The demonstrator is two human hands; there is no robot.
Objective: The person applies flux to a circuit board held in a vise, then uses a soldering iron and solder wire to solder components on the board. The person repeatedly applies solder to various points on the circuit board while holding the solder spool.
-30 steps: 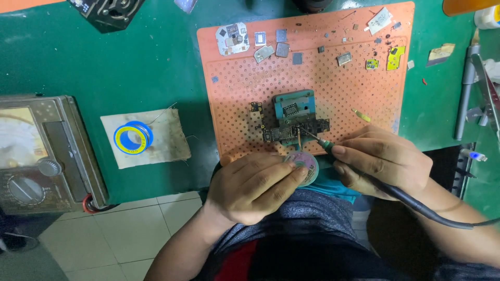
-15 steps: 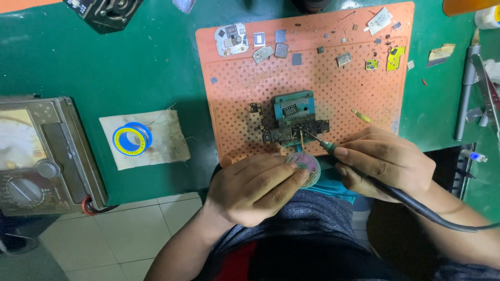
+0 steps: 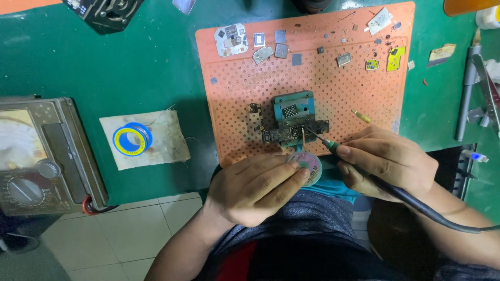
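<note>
Bench shot, looking straight down. Right hand [image 3: 388, 164] is wrapped round a soldering iron [image 3: 333, 144], fingers pressed together in a pen grip, tip pointing toward 10 o'clock and touching the small circuit board [image 3: 291, 130]. The board sits clamped in a teal holder [image 3: 293, 103] on the orange perforated mat [image 3: 234, 93], approx the mat's lower middle.

Left hand [image 3: 258, 187] is curled, thumb + forefinger pinching a small round spool of braid [image 3: 308, 165], w/ a thin strand [image 3: 303, 136] running up toward 12 o'clock to the same spot on the board.

Progress, imo: mid-rework. Metal shields and tiny chips [image 3: 271, 49] already lie loose along the mat's 12 o'clock edge, so the strip-down looks done. Cleaning the pads looks in hand rn; nothing looks refitted yet, can't tell more at this res.

Off at 9 o'clock: blue-yellow solder reel [image 3: 132, 139] on a dirty cloth [image 3: 161, 148], and an analog meter [image 3: 36, 156] past it. Tweezers [image 3: 466, 99] at 3 o'clock.
</note>
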